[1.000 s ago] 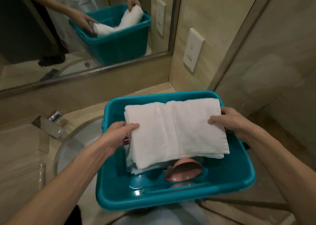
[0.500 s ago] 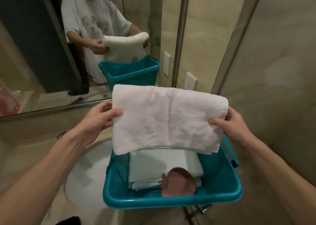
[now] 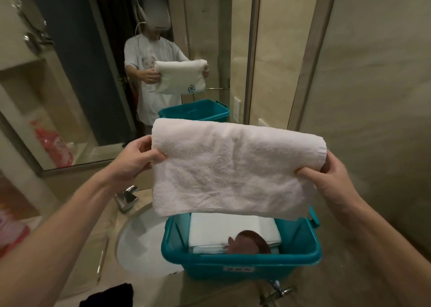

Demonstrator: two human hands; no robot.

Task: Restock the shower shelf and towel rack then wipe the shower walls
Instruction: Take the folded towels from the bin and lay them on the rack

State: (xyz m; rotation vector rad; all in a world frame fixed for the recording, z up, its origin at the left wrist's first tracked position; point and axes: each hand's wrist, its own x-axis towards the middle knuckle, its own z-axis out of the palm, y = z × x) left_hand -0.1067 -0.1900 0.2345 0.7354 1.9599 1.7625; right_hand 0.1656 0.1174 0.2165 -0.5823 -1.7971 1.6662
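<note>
The left hand [image 3: 137, 159] pinches the left edge of a folded white towel [image 3: 231, 169], with the thumb on the near side and the fingers behind it. The right hand [image 3: 331, 178] pinches the right edge in the same way. The towel hangs in the air between both hands, above a teal bin [image 3: 242, 263], and its lower hem is just over the far rim of the bin.

Inside the bin, more folded towels [image 3: 233, 229] lie in a stack, and a pink rounded thing [image 3: 249, 240] rests on their near side; what it is cannot be told. The bin stands on the counter [image 3: 98, 253], partly over the sink [image 3: 142, 241]. The tap [image 3: 127, 197] is at about 10 o'clock from the bin, and the mirror [image 3: 105, 73] is at 12 o'clock.

The task seems to be at its beginning. One towel is taken out but not yet placed anywhere. The towel rack and the shower shelf are not in view, so their state cannot be told. The stack is still to be restocked, and the wiping of the walls is probably not started.
</note>
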